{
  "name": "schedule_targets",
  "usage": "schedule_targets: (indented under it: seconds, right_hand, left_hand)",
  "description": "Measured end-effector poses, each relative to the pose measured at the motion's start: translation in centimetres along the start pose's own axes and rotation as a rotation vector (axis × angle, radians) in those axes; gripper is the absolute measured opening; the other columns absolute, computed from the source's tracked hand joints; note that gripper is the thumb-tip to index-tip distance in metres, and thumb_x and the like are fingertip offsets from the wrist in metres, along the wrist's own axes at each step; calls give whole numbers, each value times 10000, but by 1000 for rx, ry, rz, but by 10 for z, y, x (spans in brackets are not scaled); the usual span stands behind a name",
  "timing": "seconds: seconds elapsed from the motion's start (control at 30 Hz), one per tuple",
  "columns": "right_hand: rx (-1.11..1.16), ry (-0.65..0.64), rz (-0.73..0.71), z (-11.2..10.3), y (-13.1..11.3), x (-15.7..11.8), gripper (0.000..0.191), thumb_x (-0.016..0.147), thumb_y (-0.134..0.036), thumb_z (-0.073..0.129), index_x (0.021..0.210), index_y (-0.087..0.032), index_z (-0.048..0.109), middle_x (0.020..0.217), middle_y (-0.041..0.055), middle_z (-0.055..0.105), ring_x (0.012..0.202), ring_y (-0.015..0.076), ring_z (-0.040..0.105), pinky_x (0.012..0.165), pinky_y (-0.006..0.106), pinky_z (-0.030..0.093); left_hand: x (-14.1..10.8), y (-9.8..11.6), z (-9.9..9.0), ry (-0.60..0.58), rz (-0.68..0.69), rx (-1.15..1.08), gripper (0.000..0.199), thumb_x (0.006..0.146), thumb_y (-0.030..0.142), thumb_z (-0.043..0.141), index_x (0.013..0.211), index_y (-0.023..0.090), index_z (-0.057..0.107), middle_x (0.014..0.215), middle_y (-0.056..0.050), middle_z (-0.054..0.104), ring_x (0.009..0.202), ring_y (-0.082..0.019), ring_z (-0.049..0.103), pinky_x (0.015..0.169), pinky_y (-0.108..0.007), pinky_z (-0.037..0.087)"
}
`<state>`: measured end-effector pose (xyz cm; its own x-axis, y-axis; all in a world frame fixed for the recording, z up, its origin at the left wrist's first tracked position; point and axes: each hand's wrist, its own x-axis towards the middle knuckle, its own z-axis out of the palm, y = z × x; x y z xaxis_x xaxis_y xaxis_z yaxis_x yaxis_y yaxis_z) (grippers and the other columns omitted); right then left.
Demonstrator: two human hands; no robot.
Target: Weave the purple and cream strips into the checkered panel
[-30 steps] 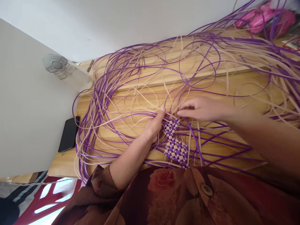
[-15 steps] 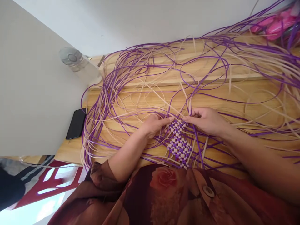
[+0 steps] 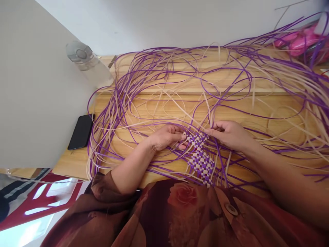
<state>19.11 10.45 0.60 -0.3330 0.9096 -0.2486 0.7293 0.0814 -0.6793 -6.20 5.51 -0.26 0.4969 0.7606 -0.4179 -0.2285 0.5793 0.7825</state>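
Note:
A purple and cream woven piece (image 3: 202, 161) lies near my body at the table's front edge, with long loose strands running out from it on all sides. My left hand (image 3: 171, 137) pinches the upper left edge of the weave between thumb and fingers, some fingertips hidden beneath it. At its upper right corner, my right hand (image 3: 226, 133) has thumb and forefinger closed on the weave and the strands there; the other fingers are curled.
Long purple and cream strands (image 3: 119, 99) loop over the wooden table (image 3: 159, 109). A black phone (image 3: 81, 132) lies at the left edge, a clear bottle (image 3: 89, 65) stands behind it by the wall, and pink wrapped items (image 3: 300, 43) sit at the back right.
My left hand has shifted left from the top of the weave to its upper left edge. The right hand stays at the upper right corner. The camera view has moved slightly.

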Motion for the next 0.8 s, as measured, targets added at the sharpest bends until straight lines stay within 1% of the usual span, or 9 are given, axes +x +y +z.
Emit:
schedule_targets:
  seconds: [0.1,0.17,0.23,0.3,0.4,0.47,0.53,0.63,0.8]
  right_hand:
    - [-147,40,8,-3,-10,-4,503,776,-683,603,667,-193,629,530,-18,497,496,109,391,473,262,272]
    - [-227,96,-6,-4,-16,-8,517,782,-685,594,612,-197,602,503,-16,482,483,114,387,476,275,267]
    - [-268,164,-43,-6,-20,-12,499,801,-651,590,591,-198,588,490,-16,475,474,115,385,484,282,268]
    - [-274,222,-80,-10,-21,-14,441,823,-596,589,627,-202,619,498,-18,495,475,115,397,497,283,283]
    - [-243,275,-114,-18,-21,-15,359,845,-527,579,749,-202,697,574,-4,591,510,126,457,526,283,323]
    - [-205,269,-130,-24,-21,-15,345,860,-493,562,838,-193,731,684,19,672,579,146,528,565,285,364]
    - [-166,218,-155,-27,-23,-16,347,875,-466,541,893,-188,748,799,36,720,673,172,592,620,292,407]
    - [-120,136,-212,-25,-28,-18,344,892,-437,525,929,-192,764,910,43,744,799,202,643,707,307,450]
    - [-64,120,-261,-16,-31,-19,297,891,-366,540,1030,-213,753,1033,40,746,880,201,669,763,306,480]
  left_hand:
    - [-1,-1,2,38,54,3,285,684,252,808,897,88,716,817,-113,712,708,-160,667,671,-272,545]
    - [-1,0,5,52,80,16,286,671,256,809,874,79,713,780,-103,700,685,-155,655,657,-269,536]
    - [-2,1,7,47,99,38,289,661,273,812,849,79,711,760,-98,691,674,-155,646,654,-274,526]
    - [-2,2,8,80,121,75,284,658,304,814,811,91,706,724,-82,678,644,-149,629,639,-279,513]
    - [-2,1,8,206,143,131,286,644,332,823,775,112,697,699,-57,664,607,-140,602,611,-282,496]
    - [-1,-1,9,261,169,158,287,619,318,835,768,117,694,706,-48,664,608,-133,588,598,-268,478]
    - [-1,-2,10,269,217,170,285,602,294,839,773,120,693,703,-33,660,608,-120,573,591,-249,453]
    - [-1,-2,11,263,276,159,283,598,279,835,784,126,686,680,-12,644,591,-106,548,587,-239,427]
    - [0,-3,10,218,258,139,299,609,284,826,821,119,693,747,-38,673,646,-127,578,639,-255,445]
